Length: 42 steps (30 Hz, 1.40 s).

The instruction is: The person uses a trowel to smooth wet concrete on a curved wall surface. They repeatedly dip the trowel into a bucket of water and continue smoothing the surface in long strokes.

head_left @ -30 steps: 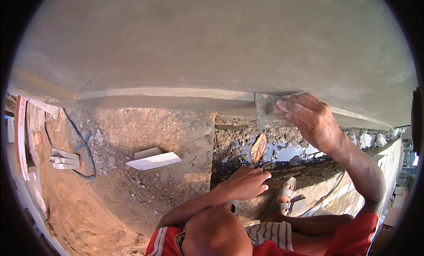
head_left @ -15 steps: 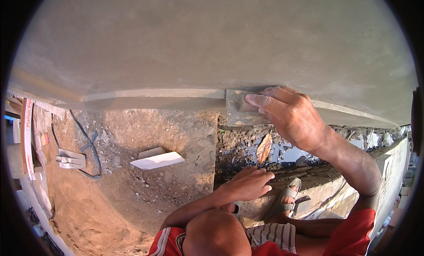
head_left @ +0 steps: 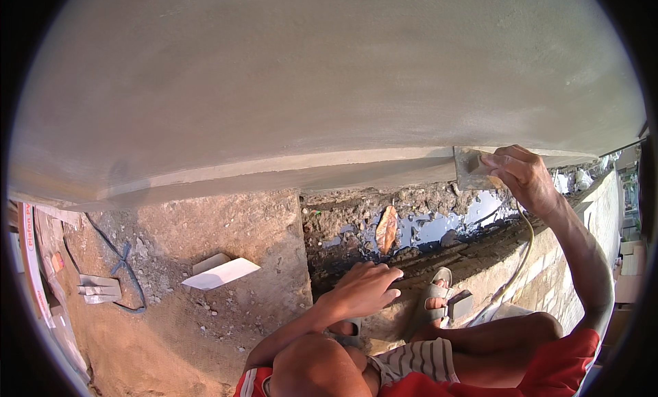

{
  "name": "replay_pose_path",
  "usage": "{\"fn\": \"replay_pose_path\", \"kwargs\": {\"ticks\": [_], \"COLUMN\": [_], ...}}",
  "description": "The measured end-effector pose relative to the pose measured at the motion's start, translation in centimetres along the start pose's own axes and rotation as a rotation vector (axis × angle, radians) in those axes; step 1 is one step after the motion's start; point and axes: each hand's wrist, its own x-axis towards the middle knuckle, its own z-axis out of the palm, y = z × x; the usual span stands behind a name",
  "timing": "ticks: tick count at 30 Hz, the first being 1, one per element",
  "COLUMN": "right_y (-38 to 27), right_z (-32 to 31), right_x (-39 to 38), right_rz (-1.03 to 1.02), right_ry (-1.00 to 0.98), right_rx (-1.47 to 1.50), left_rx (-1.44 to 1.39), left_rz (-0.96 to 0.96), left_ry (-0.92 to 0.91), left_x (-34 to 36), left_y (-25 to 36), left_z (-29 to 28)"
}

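My right hand (head_left: pixel 526 178) grips the block handle of a small, flat plastering float (head_left: pixel 471 169), its fingers closed round it. The plate lies against the narrow ledge (head_left: pixel 288 161) at the foot of a smooth grey plastered wall (head_left: pixel 329 68), toward the ledge's right end. Lower down, my left hand (head_left: pixel 363 289) holds nothing, its fingers loosely bent and apart, over the near edge of a muddy ditch and beside my knee. A brown dry leaf (head_left: pixel 386 230) lies in the ditch just beyond it.
Wet mud and water (head_left: pixel 428 227) fill the ditch under the wall. A low block wall (head_left: pixel 548 287) borders it on the right. On the sandy ground at left lie a white angular piece (head_left: pixel 221 273), a grey metal-looking tool (head_left: pixel 99 289) and a dark cord (head_left: pixel 122 263).
My right hand has slid the float rightward along the ledge, with the arm reaching farther out. My left hand keeps about the same pose, and the whole view has shifted slightly.
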Motion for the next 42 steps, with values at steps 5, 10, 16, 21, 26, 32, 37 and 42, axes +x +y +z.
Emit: {"fn": "replay_pose_path", "kwargs": {"ticks": [5, 10, 16, 21, 26, 32, 37, 42], "right_y": [-1.2, -6.6, -5.6, 1.3, 6.3, -2.4, -5.0, -6.5], "right_z": [-3.7, 0.5, 2.7, 0.7, -3.7, 5.2, 17.4, 18.0], "right_x": [-2.6, 2.6, 5.3, -0.3, -9.0, -11.5, -8.2, -0.4], "right_rz": [-0.006, -0.272, -0.221, -0.012, 0.271, 0.461, 0.473, 0.437], "right_ry": [0.101, 0.108, 0.082, 0.017, 0.133, 0.392, 0.725, 1.134], "right_rx": [0.039, 0.068, 0.018, -0.036, -0.006, 0.284, 0.525, 0.635], "left_rx": [0.036, 0.07, 0.049, 0.052, 0.038, 0.062, 0.079, 0.124], "left_rz": [-0.003, 0.0, 0.017, 0.048, -0.007, -0.071, -0.132, -0.201], "left_ry": [-0.031, -0.069, -0.02, 0.052, 0.001, -0.051, -0.044, -0.027], "left_x": [-0.2, 0.4, 0.1, -0.3, 0.1, -0.2, -0.7, -2.7], "left_y": [0.5, 1.3, 0.7, -0.1, 0.1, -0.1, 0.2, -0.4], "left_z": [-0.5, -0.5, 0.2, 0.7, 0.3, 0.1, 0.6, 0.7]}}
